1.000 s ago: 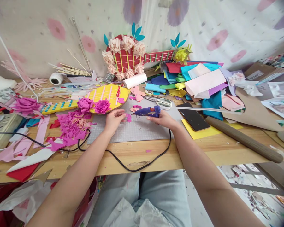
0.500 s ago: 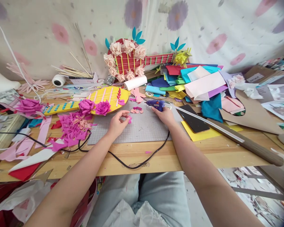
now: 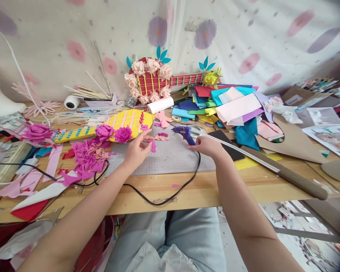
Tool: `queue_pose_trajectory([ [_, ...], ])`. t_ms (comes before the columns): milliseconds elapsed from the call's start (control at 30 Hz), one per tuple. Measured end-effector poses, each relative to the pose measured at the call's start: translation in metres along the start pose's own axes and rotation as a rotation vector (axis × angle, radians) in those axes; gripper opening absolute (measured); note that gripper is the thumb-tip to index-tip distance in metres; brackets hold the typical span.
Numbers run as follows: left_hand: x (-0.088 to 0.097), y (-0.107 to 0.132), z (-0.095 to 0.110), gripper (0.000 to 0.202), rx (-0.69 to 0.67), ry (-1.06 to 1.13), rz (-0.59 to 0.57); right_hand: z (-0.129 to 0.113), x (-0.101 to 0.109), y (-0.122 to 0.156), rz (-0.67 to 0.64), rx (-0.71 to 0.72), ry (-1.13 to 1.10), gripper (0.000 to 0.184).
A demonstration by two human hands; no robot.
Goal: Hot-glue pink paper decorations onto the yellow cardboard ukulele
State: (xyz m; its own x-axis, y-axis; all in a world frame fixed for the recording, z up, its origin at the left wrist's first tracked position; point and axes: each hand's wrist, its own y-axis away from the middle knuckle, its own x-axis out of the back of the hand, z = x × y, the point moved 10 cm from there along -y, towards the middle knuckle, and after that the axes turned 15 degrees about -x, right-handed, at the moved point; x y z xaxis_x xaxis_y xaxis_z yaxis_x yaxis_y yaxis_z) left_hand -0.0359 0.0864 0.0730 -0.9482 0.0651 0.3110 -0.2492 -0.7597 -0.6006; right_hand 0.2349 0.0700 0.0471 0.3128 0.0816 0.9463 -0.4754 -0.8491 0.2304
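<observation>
Left of the left hand [image 3: 137,151], the pile of magenta scraps [image 3: 86,156] lies as it did a second ago, and the yellow paper guitar [image 3: 130,122] sits unmoved just beyond that hand. The left hand stays in place over the near part of the grey mat [image 3: 170,158], thumb and fingers nearly closed, pinching a small magenta piece [image 3: 153,146]; its other fingers are loosely curled. Between the hands and a little farther off, a few pink and magenta petals [image 3: 162,136] lie untouched. What has changed is to their right: the glue gun [image 3: 184,132], whose nozzle was close by the pinched piece, is now well apart from it, and the right hand [image 3: 206,146] has slid down to the bottom of its handle. I take it the gun is being set aside, leaving the left hand alone with the piece. As for what I can't make out, the left fingers cover part of the piece, so any glue on it doesn't show. The right fingers are tucked out of sight, so I can't tell whether they grip or merely touch. Beyond that hand, the gun partly covers the scissors [image 3: 197,131], and the right arm cuts off some of the phone [image 3: 221,136].
</observation>
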Motion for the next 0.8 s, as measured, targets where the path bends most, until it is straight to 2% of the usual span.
queue_pose_trajectory([
  [100, 0.0, -0.006, 0.007, 0.065, 0.018, 0.014, -0.059, -0.029, -0.008, 0.021, -0.171, 0.196, -0.075, 0.035],
  [267, -0.011, -0.015, 0.018, 0.083, -0.008, -0.016, -0.216, -0.096, -0.003, 0.054, -0.278, 0.535, -0.488, 0.024],
  [333, -0.017, -0.016, 0.023, 0.086, -0.049, -0.061, -0.293, -0.116, -0.004, 0.06, -0.322, 0.615, -0.55, 0.024],
  [433, -0.028, -0.017, 0.028, 0.089, -0.126, -0.205, -0.443, -0.136, -0.009, 0.065, -0.333, 0.659, -0.482, 0.025],
  [567, -0.038, -0.017, 0.032, 0.096, -0.207, -0.389, -0.601, -0.154, -0.007, 0.071, -0.271, 0.709, -0.341, 0.03],
  [733, -0.043, -0.018, 0.032, 0.099, -0.236, -0.465, -0.652, -0.162, -0.006, 0.069, -0.129, 0.658, -0.138, 0.017],
  [800, -0.041, -0.02, 0.034, 0.096, -0.25, -0.467, -0.65, -0.162, -0.006, 0.067, -0.116, 0.659, -0.151, 0.016],
])
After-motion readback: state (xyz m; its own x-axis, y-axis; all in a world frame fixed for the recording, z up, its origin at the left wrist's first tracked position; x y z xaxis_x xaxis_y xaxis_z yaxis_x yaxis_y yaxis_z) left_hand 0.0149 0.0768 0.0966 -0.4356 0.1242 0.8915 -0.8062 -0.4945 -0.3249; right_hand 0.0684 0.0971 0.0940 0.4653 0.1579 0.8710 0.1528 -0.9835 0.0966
